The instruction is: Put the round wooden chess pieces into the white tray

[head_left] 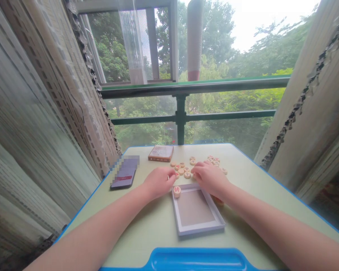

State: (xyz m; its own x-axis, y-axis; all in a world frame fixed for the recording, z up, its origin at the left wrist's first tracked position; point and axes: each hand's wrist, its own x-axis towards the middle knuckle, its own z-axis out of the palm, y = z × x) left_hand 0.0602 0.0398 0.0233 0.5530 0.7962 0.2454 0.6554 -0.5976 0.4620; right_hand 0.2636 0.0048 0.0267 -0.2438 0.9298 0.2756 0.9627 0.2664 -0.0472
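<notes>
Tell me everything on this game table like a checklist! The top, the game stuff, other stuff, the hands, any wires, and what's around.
Surface: pale green table with a blue edge.
Job's things: round wooden game pieces scattered beyond a shallow white tray; a single piece at the tray's far left corner.
Clutter: dark phone on the left; flat brown box at the far edge; blue plastic part at the near edge.
Grip: left hand curled beside the pieces; right hand over them, fingertips touching; cannot tell if either holds one.
Cables: nothing seen.
Surroundings: green railing, trees outside, woven blinds on both sides.
</notes>
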